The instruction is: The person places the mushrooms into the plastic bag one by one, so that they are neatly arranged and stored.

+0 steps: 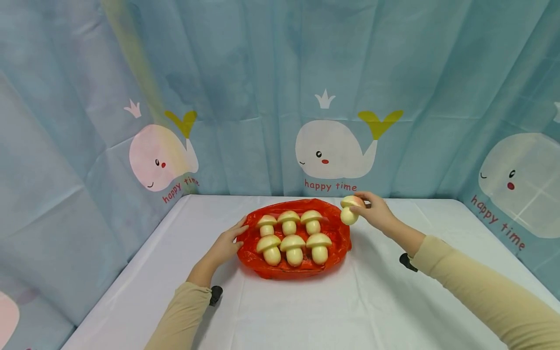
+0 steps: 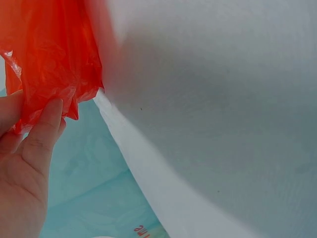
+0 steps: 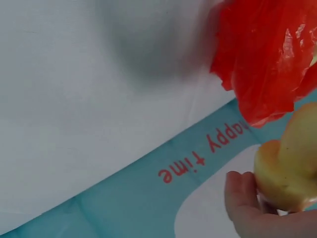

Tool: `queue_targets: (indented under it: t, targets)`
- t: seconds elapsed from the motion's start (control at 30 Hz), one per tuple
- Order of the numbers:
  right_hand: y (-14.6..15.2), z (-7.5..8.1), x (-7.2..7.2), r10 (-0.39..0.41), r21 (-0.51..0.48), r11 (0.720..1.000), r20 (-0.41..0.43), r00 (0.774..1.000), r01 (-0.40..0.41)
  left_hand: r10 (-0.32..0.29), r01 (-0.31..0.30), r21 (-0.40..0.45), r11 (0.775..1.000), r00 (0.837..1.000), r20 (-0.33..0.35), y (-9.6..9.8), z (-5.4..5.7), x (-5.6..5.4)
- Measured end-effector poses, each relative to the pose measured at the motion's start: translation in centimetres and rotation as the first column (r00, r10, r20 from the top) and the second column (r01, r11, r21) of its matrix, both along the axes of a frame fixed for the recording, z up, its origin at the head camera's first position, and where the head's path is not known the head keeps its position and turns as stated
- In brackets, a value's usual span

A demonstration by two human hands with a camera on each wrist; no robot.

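My right hand (image 1: 377, 213) grips a pale yellow mushroom-shaped piece (image 1: 349, 217) by its cap, above the right rim of a red plastic bag (image 1: 294, 273). A pinkish patch shows on that cap. The right wrist view shows the fingers (image 3: 241, 193) against the yellow mushroom-shaped piece (image 3: 290, 171). On the bag's left side, my left hand (image 1: 224, 247) holds the rim; up close, the thumb and fingers (image 2: 47, 124) pinch the red film (image 2: 54, 64). Inside the opened bag lie several similar mushroom shapes (image 1: 294, 249) in two rows, caps toward the far side.
A white cloth covers the table (image 1: 306, 311). Behind it and along both sides hangs a blue curtain (image 1: 262, 97) printed with whales and lettering. Each wrist carries a small black device, one by the left cuff (image 1: 216, 295) and one by the right cuff (image 1: 408, 262).
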State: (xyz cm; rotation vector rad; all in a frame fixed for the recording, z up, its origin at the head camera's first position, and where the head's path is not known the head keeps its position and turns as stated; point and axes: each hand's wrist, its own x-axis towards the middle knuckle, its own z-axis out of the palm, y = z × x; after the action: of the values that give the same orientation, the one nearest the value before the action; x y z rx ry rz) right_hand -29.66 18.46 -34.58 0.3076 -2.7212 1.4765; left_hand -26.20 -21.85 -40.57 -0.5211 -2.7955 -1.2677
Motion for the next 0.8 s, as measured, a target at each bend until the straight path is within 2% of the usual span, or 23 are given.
queue_targets:
  t: [0.17, 0.43, 0.67, 0.8]
  targets:
    - [-0.8, 0.1, -0.3, 0.096, 0.010, 0.995, -0.013, 0.995, -0.096, 0.001, -0.001, -0.003, 1.000, 1.000, 0.003, -0.1, 0.0, 0.0]
    - [-1.7, -0.5, -1.0, 0.203, 0.056, 0.978, -0.043, 0.978, -0.201, 0.004, -0.004, -0.018, 1.000, 1.000, 0.005, -0.1, 0.0, 0.0]
    - [-2.6, -0.9, -1.5, 0.259, 0.210, 0.946, -0.039, 0.965, -0.246, 0.001, -0.001, -0.014, 1.000, 1.000, 0.004, -0.1, 0.1, 0.1]
    - [-3.1, -1.0, -1.7, 0.290, 0.258, 0.928, -0.042, 0.956, -0.271, 0.010, -0.010, -0.010, 1.000, 1.000, 0.015, 0.0, 0.1, 0.0]
